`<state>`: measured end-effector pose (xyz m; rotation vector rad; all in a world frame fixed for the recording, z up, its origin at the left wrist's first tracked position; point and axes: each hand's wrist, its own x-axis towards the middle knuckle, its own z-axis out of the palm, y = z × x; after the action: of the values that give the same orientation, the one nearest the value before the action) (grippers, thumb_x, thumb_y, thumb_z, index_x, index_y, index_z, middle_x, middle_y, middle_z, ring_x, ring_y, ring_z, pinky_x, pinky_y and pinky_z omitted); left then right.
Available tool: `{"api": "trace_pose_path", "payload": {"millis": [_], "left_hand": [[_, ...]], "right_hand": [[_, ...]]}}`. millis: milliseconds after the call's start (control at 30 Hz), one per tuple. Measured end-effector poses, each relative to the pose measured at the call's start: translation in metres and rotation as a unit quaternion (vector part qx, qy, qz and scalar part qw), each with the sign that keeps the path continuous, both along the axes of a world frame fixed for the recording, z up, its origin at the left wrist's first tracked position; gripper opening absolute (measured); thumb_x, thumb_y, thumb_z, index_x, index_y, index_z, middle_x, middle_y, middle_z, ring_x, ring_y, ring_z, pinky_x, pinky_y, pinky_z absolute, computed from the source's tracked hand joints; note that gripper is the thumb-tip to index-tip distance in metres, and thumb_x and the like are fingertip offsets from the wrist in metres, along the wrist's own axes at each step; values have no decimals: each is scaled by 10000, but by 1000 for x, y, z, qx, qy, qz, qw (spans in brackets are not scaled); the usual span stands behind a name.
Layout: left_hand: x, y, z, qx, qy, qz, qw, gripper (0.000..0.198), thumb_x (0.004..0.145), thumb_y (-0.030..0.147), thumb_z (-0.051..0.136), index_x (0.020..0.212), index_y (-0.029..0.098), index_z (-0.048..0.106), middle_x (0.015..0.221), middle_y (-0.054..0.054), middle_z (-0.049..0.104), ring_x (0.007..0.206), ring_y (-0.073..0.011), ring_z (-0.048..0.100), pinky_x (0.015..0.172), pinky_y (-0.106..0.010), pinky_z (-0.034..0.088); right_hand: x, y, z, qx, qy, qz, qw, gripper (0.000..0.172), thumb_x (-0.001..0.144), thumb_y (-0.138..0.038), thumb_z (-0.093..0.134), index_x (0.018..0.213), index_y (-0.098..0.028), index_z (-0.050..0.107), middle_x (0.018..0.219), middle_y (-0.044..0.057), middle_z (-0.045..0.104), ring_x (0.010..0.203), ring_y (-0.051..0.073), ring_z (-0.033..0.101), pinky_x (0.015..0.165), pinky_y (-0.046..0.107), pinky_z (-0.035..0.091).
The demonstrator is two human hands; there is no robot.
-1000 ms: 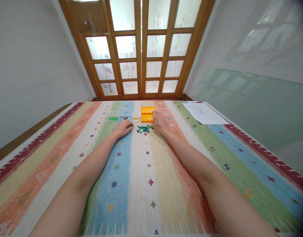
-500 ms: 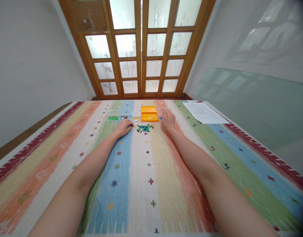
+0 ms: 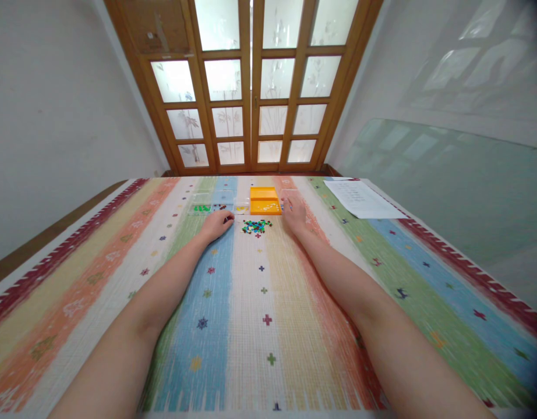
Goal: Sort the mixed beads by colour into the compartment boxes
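Observation:
A small heap of mixed green, blue and dark beads (image 3: 256,226) lies on the striped tablecloth between my hands. My left hand (image 3: 216,226) rests just left of the heap, fingers curled and fingertips pressed together; whatever they may hold is too small to make out. My right hand (image 3: 295,214) is closed beside the yellow box (image 3: 264,193), its fingers over a clear box (image 3: 289,192) at the right end of the row. White pieces lie in the yellow box's near half. Further left, clear boxes hold green beads (image 3: 202,208), dark red beads (image 3: 220,207) and yellow beads (image 3: 241,209).
White paper sheets (image 3: 360,199) with printed lines lie at the far right of the striped tablecloth (image 3: 246,326). Behind the table stand wooden doors (image 3: 256,105) with frosted panes. A glass panel (image 3: 452,174) leans along the right wall.
My right hand has moved slightly left and come closer to the yellow box. My left hand has shifted a little left, away from the bead heap.

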<state>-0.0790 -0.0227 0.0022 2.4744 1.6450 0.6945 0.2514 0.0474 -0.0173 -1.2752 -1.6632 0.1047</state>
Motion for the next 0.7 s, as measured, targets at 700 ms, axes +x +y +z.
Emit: {"api": "trace_pose_path", "payload": {"millis": [700], "left_hand": [[-22,11,-3,51,-154,200,966,241,942,263,556,1074,212,751,1048,-64,776,929,-230,680,912,-346,504]], "right_hand": [[-29,-32,11,-25,-124,143,982,261,1068,-280,483,1006,-199,724,1051,79,729,983,218,639,894,316,455]]}}
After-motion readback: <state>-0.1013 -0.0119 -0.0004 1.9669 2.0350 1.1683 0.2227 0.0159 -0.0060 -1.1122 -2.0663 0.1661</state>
